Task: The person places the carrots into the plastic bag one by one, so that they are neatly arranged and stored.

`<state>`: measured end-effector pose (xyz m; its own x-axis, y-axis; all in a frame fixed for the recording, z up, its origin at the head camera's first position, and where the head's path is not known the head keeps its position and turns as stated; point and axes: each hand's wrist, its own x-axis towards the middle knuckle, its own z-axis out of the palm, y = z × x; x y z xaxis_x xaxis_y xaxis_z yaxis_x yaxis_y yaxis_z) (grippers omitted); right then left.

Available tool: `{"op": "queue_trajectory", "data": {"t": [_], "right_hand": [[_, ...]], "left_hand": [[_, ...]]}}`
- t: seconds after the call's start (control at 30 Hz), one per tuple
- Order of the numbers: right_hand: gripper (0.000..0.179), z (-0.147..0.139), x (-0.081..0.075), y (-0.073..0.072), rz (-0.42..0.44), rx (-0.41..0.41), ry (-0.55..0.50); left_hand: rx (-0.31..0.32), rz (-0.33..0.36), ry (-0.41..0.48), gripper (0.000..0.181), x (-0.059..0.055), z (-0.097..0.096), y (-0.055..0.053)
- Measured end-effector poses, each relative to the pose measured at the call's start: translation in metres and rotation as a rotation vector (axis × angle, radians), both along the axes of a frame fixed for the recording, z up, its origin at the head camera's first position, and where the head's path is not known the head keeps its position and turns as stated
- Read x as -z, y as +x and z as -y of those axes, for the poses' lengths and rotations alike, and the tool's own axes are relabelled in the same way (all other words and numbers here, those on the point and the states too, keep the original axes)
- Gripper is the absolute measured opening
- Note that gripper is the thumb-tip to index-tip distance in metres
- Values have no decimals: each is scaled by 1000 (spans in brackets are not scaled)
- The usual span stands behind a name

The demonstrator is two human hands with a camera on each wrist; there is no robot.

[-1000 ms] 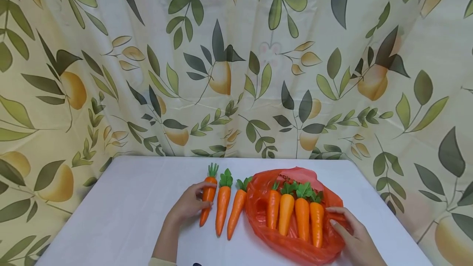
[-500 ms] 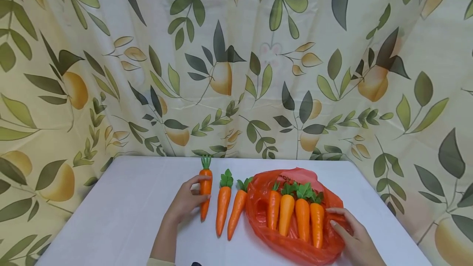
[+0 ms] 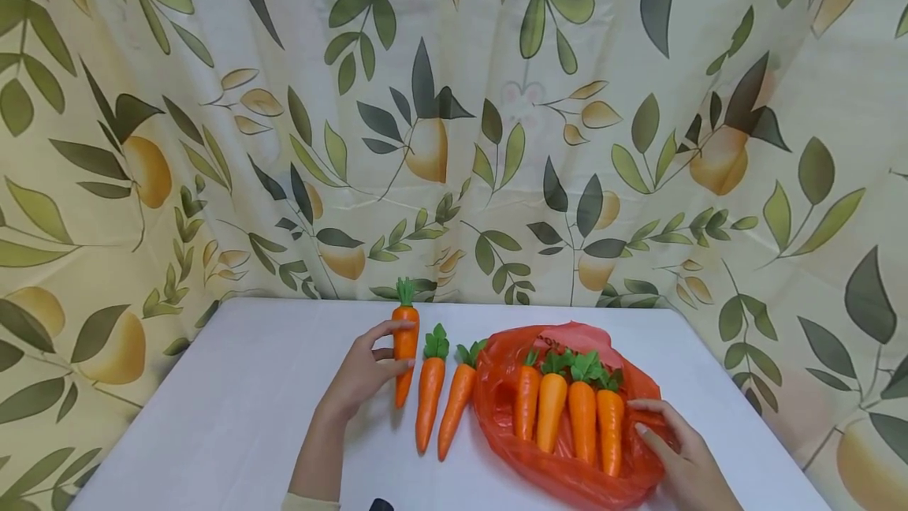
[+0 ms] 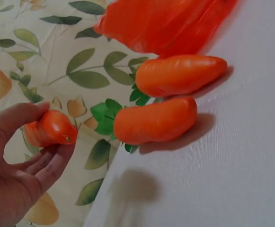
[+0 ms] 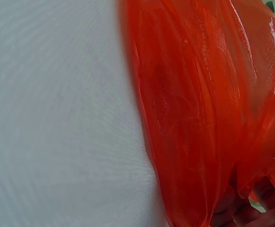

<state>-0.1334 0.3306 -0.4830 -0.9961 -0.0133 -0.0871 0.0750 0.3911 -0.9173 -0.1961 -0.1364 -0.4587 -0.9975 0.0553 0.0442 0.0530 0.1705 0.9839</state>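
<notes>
My left hand point(image 3: 360, 375) pinches an orange carrot point(image 3: 405, 344) between thumb and fingers, its green top pointing away. In the left wrist view the carrot's tip point(image 4: 61, 128) faces the camera, and a shadow falls on the cloth beneath. Two more carrots, a nearer one point(image 3: 429, 400) and one beside the bag point(image 3: 457, 408), lie side by side on the table. To their right, a red plastic bag point(image 3: 489, 393) lies spread open with several carrots point(image 3: 551, 412) in a row inside. My right hand point(image 3: 679, 448) holds the bag's right edge; its fingers are partly hidden by the plastic in the right wrist view.
A white cloth covers the table point(image 3: 213, 408). Behind it and at both sides hangs a curtain point(image 3: 454, 203) printed with leaves and fruit. A small dark object point(image 3: 381, 505) shows at the bottom edge of the head view.
My left hand has raised the carrot and carried it away from me, first swinging slightly left, then back right. The right hand and the bag have stayed in place.
</notes>
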Motion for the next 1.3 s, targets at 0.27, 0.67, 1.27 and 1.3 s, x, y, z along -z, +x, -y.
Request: {"op": "queue_trajectory", "data": {"t": [0.27, 0.67, 1.27, 1.3], "right_hand": [[41, -1, 1, 2, -14, 1, 23], [38, 2, -2, 4, -70, -8, 0], [39, 1, -3, 2, -34, 5, -5], [38, 1, -3, 2, -40, 4, -8]], "left_hand": [[61, -8, 44, 49, -6, -14, 0], [125, -47, 54, 49, -32, -28, -1], [237, -27, 35, 52, -48, -62, 2], [246, -24, 35, 52, -49, -65, 2]]}}
